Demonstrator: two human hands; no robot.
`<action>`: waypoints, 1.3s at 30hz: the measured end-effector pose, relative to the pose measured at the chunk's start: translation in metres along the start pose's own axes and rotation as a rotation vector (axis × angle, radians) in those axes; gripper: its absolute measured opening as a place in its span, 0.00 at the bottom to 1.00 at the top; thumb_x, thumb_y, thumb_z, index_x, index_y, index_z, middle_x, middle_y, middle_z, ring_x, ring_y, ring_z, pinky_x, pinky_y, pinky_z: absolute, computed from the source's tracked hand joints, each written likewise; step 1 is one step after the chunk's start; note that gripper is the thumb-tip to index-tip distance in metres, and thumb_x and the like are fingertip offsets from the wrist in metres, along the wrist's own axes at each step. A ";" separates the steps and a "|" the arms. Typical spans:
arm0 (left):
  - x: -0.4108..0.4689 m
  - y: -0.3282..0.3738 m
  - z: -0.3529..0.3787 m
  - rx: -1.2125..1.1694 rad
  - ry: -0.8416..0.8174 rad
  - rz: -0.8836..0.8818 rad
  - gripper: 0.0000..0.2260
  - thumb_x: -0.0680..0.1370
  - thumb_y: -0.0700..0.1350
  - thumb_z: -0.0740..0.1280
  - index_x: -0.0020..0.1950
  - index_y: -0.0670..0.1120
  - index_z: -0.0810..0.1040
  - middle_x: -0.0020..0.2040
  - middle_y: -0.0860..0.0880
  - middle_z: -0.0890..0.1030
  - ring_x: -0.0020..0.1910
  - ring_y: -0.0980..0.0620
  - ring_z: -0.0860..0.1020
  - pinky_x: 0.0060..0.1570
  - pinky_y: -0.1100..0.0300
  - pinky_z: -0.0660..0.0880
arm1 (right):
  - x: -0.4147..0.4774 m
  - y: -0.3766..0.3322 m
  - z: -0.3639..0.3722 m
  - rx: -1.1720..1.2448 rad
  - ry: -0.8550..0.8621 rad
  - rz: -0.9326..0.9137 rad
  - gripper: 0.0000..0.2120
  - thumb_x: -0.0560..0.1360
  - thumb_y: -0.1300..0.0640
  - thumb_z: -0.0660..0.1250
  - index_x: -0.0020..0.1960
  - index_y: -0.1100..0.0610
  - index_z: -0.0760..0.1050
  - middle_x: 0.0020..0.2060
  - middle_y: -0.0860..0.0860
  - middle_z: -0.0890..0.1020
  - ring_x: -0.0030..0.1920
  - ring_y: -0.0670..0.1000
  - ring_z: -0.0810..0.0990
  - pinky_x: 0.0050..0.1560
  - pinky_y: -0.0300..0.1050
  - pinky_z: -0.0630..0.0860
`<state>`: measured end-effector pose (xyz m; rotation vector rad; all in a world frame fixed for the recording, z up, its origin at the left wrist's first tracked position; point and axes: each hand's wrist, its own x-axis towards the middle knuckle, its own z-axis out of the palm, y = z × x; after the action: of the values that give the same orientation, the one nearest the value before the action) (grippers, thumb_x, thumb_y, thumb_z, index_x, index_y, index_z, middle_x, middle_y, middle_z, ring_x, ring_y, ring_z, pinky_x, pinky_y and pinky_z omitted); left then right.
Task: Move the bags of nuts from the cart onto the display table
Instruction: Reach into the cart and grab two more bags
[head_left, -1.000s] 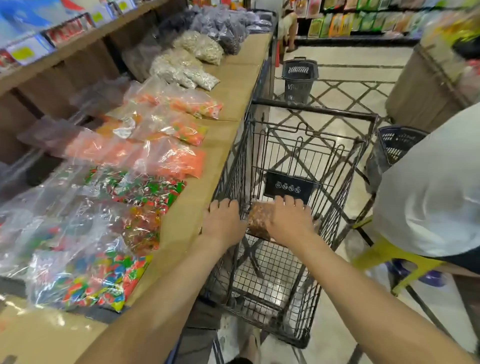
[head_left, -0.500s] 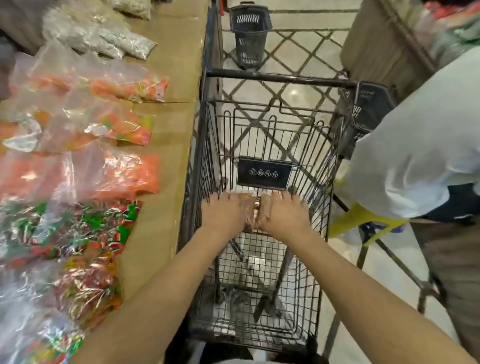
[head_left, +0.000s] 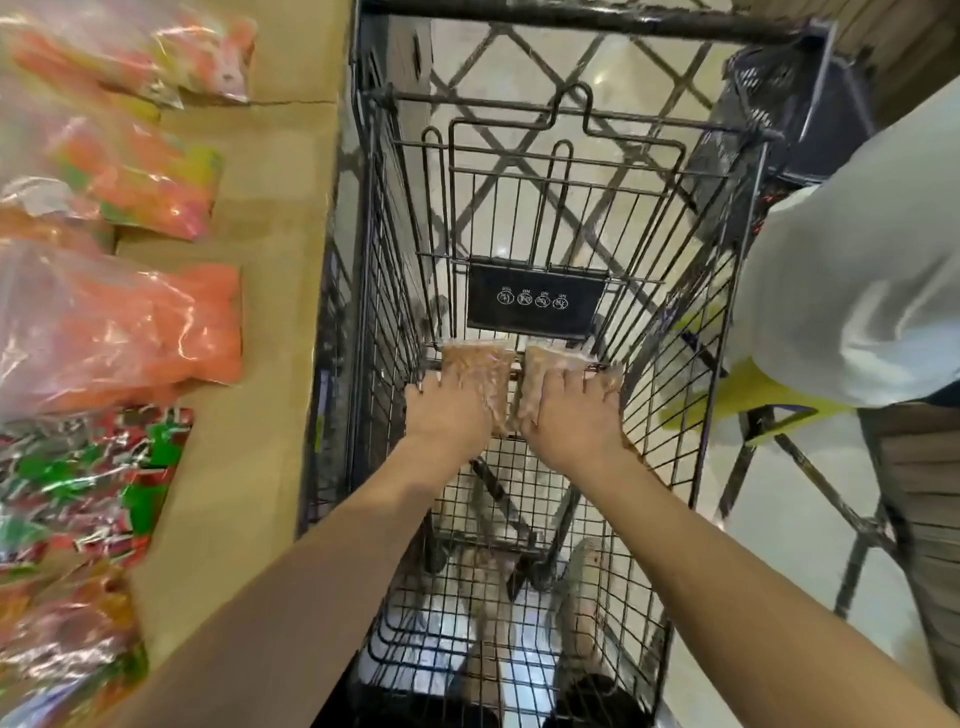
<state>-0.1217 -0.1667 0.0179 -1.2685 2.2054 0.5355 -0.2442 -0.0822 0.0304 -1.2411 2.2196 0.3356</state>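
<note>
Two clear bags of brown nuts sit deep in the black wire cart (head_left: 571, 122). My left hand (head_left: 447, 415) lies over the left bag of nuts (head_left: 478, 366) with its fingers curled round it. My right hand (head_left: 571, 421) grips the right bag of nuts (head_left: 548, 358) the same way. Both thumbs are hidden under the bags. The two bags stand side by side just below the cart's black label plate. The display table (head_left: 275, 208), covered in brown cardboard, runs along the cart's left side.
Bags of orange candy (head_left: 130, 332) and of red-green candy (head_left: 88, 483) fill the table's left part. A strip of bare cardboard lies beside the cart. A person in a white shirt (head_left: 857, 291) sits on a yellow stool (head_left: 753, 400) at the right, near a black basket (head_left: 795, 98).
My view has tilted down toward the cart. Both hands reached deeper and drew together, and each now holds its own bag of nuts.
</note>
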 end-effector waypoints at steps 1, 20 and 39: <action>0.010 0.000 0.006 -0.004 -0.011 -0.003 0.26 0.84 0.51 0.60 0.81 0.44 0.65 0.80 0.43 0.68 0.79 0.39 0.63 0.78 0.37 0.61 | 0.010 0.001 0.006 0.005 -0.011 0.000 0.40 0.85 0.39 0.59 0.86 0.62 0.51 0.83 0.64 0.60 0.83 0.67 0.58 0.80 0.68 0.57; 0.160 -0.022 0.107 -1.088 -0.029 -0.459 0.39 0.80 0.56 0.73 0.84 0.44 0.59 0.81 0.42 0.67 0.79 0.40 0.68 0.78 0.43 0.66 | 0.152 0.042 0.093 0.632 -0.056 0.373 0.41 0.83 0.33 0.63 0.84 0.61 0.59 0.79 0.62 0.69 0.78 0.63 0.69 0.73 0.50 0.68; 0.179 -0.034 0.127 -1.308 -0.067 -0.475 0.33 0.67 0.55 0.84 0.67 0.47 0.76 0.60 0.49 0.82 0.60 0.48 0.81 0.58 0.51 0.78 | 0.197 0.035 0.155 0.914 0.069 0.539 0.41 0.73 0.35 0.78 0.75 0.54 0.65 0.70 0.59 0.71 0.73 0.63 0.68 0.70 0.59 0.69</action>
<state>-0.1345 -0.2283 -0.1949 -2.1943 1.2525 1.8978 -0.2989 -0.1283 -0.2123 -0.1696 2.2856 -0.4971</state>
